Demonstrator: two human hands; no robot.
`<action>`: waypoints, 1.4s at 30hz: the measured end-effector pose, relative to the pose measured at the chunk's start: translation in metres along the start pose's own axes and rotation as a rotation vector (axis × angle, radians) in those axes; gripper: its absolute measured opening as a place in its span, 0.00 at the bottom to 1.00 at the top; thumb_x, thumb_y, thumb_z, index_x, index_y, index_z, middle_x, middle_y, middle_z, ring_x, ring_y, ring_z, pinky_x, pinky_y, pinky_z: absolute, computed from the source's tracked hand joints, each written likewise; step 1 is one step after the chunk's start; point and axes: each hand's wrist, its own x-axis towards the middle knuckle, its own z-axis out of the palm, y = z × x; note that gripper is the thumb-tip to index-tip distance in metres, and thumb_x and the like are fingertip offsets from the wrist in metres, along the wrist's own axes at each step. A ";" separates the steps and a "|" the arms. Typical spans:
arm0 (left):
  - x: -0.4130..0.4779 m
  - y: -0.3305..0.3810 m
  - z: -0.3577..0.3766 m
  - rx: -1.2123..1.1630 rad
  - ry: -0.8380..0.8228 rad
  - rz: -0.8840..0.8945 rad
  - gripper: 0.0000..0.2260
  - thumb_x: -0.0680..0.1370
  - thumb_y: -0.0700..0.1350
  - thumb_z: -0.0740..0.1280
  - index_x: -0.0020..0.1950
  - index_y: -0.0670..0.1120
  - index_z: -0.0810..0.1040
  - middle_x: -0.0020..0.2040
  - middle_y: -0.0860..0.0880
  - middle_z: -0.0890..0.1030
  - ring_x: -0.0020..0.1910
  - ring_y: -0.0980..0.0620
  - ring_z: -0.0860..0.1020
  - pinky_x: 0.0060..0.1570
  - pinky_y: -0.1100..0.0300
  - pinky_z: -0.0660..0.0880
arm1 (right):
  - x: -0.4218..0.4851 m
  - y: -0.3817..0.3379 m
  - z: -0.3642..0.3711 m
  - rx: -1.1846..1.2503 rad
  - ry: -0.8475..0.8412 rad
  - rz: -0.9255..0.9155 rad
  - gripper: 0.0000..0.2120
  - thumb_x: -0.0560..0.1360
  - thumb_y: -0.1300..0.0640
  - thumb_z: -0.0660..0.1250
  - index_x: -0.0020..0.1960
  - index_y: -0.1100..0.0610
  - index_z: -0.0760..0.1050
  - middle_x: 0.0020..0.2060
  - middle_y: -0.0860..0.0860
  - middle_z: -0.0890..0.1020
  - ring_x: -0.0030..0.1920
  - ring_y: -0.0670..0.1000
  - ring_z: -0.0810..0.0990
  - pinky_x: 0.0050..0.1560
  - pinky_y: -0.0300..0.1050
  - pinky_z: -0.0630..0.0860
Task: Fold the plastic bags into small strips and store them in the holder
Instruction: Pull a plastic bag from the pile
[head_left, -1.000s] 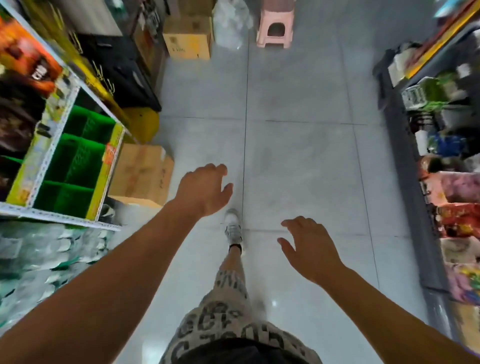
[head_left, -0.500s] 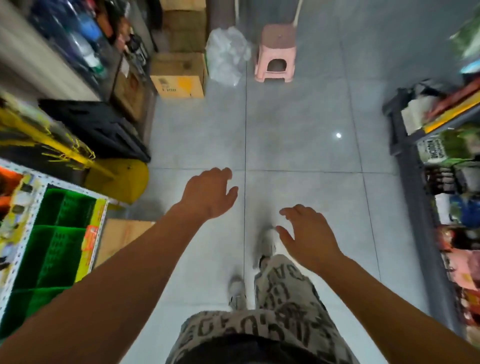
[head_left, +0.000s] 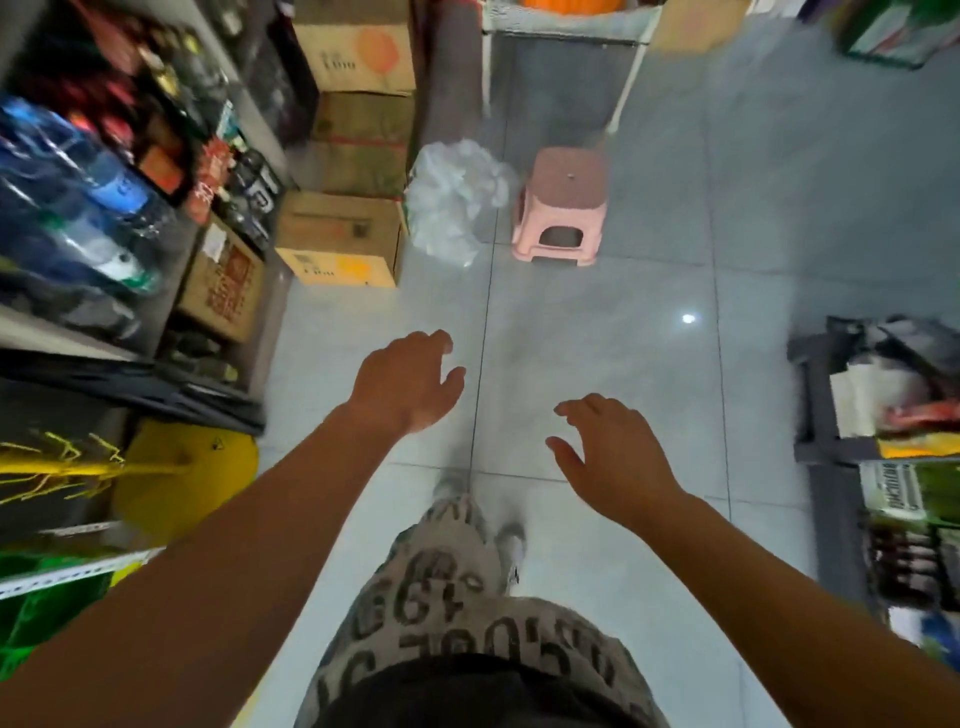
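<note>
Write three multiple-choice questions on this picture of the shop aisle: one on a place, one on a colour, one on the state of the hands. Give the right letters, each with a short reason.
1. Where is the white heap of plastic bags?
A. On the floor, between the cardboard box and the stool.
B. On top of the stool.
C. Inside the cardboard box.

2. What colour is the stool?
A. Green.
B. Pink.
C. Black.

3. What is the state of the left hand and the right hand?
A. Each grips a bag.
B. Both carry a box.
C. Both are open and hold nothing.

Answers:
1 A: the heap sits on the tiles, with the box on one side and the stool on the other.
2 B: its seat and legs are pink.
3 C: the fingers are loosely spread above the floor, with nothing in them.
</note>
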 end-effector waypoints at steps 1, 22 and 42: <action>0.027 0.000 -0.011 -0.006 0.007 -0.011 0.19 0.83 0.58 0.60 0.71 0.51 0.71 0.62 0.49 0.79 0.60 0.47 0.78 0.58 0.52 0.73 | 0.030 0.004 -0.012 -0.011 -0.001 -0.010 0.20 0.82 0.45 0.63 0.71 0.52 0.74 0.61 0.50 0.80 0.60 0.53 0.79 0.64 0.50 0.73; 0.497 -0.032 -0.176 -0.138 0.058 -0.359 0.17 0.83 0.56 0.61 0.67 0.49 0.73 0.60 0.47 0.80 0.61 0.44 0.78 0.57 0.51 0.74 | 0.586 0.080 -0.196 -0.174 -0.123 -0.407 0.16 0.79 0.49 0.68 0.63 0.56 0.77 0.53 0.54 0.83 0.52 0.58 0.81 0.52 0.54 0.75; 0.613 -0.134 -0.107 -0.500 0.147 -0.903 0.18 0.83 0.58 0.60 0.69 0.51 0.72 0.60 0.49 0.80 0.58 0.47 0.80 0.57 0.51 0.77 | 0.895 -0.021 -0.132 -0.451 -0.416 -1.018 0.15 0.78 0.51 0.70 0.61 0.57 0.78 0.52 0.54 0.83 0.51 0.57 0.82 0.52 0.51 0.76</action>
